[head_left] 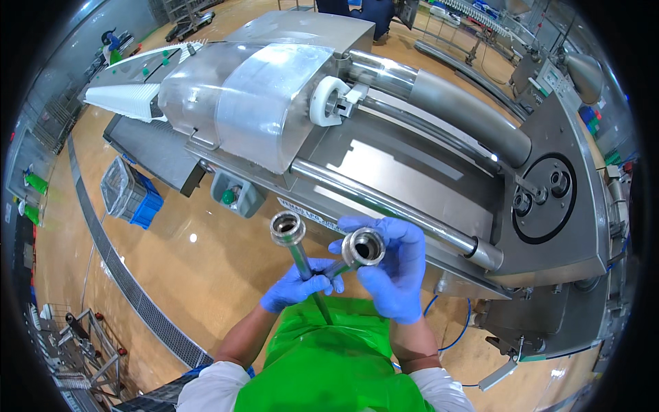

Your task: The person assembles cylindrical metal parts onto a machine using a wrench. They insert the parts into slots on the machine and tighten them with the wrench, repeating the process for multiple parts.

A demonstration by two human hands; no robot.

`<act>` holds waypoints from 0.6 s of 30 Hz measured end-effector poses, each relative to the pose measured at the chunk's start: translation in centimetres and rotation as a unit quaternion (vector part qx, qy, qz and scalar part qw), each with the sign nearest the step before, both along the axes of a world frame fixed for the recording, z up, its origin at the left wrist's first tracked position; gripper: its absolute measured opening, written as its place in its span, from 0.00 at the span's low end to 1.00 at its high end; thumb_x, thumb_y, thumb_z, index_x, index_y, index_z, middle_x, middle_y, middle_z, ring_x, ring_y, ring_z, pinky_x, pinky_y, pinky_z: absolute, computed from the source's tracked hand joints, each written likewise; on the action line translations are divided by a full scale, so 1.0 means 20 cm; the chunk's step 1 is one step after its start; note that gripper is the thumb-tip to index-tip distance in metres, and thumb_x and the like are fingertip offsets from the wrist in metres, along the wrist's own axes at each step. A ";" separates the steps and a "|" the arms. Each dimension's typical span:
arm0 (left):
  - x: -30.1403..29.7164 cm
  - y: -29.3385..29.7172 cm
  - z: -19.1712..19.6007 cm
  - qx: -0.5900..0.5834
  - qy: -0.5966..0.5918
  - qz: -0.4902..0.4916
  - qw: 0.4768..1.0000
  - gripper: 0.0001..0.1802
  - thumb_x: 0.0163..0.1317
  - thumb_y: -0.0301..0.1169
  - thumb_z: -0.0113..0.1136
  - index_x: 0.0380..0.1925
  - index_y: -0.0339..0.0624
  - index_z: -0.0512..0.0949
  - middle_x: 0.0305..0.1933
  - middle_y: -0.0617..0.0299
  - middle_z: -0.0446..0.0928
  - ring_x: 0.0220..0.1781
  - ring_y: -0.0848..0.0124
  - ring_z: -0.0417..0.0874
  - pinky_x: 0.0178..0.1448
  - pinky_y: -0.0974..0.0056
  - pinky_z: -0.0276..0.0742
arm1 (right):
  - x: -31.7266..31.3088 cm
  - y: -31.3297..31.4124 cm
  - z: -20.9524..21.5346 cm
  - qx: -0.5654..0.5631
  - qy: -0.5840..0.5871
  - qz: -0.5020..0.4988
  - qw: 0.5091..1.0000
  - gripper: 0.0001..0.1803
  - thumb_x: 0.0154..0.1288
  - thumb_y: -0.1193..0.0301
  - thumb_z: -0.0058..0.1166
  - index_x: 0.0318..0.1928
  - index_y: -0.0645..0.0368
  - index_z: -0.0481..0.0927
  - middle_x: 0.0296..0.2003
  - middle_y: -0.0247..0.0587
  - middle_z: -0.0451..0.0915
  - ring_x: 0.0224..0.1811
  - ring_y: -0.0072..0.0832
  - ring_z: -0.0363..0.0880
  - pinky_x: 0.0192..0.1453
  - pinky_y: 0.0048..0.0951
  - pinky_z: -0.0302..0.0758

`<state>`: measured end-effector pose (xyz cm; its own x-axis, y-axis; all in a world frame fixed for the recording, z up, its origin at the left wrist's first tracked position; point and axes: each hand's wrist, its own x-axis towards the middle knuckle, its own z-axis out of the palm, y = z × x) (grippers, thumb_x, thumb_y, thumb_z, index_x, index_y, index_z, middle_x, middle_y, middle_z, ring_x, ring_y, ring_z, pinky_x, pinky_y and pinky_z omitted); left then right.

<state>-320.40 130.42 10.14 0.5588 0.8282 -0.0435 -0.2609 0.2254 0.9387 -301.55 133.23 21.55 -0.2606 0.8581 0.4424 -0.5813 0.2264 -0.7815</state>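
Note:
Two stainless steel tubes with wide ringed collars at their upper ends are in front of me, above my green apron [329, 364]. My left hand [292, 290], in a blue glove, is closed around the shafts of the left tube [299, 257] and the right tube [351, 253]. The left tube's thin lower end reaches down to the apron; the right tube's lower part is hidden by my fingers. My right hand [403, 278], gloved too, curls its fingers and thumb about the right tube's collar, whose open mouth faces up.
A large steel machine [405, 154] with a clear curved cover [240, 103] stretches across, just beyond my hands. A grey holder [237, 196] hangs on its near side. Left on the floor is a blue crate [145, 199] with a clear liner, beside a drain grate [130, 288]. A blue hose [456, 340] lies lower right.

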 end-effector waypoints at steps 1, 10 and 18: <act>0.00 0.02 0.00 -0.007 -0.012 0.006 1.000 0.28 0.65 0.44 0.61 0.56 0.33 0.74 0.39 0.60 0.81 0.37 0.75 0.78 0.45 0.68 0.76 | -0.03 0.00 -0.01 0.007 -0.023 -0.022 0.999 0.33 0.58 0.77 0.65 0.60 0.55 0.61 0.57 0.63 0.72 0.55 0.44 0.78 0.57 0.46 0.79; 0.01 0.08 0.04 0.032 -0.094 -0.046 0.994 0.29 0.64 0.53 0.60 0.48 0.36 0.76 0.41 0.57 0.79 0.41 0.69 0.80 0.47 0.64 0.76 | -0.18 0.07 0.11 0.104 -0.043 -0.030 0.993 0.38 0.53 0.81 0.69 0.61 0.58 0.60 0.56 0.56 0.75 0.58 0.38 0.78 0.59 0.39 0.78; 0.04 0.05 -0.06 0.044 -0.093 -0.058 0.993 0.30 0.64 0.50 0.62 0.54 0.34 0.74 0.45 0.56 0.79 0.47 0.67 0.80 0.55 0.61 0.75 | -0.17 0.04 0.15 0.114 -0.073 -0.064 0.989 0.36 0.50 0.82 0.71 0.57 0.60 0.63 0.54 0.55 0.75 0.54 0.33 0.79 0.55 0.34 0.80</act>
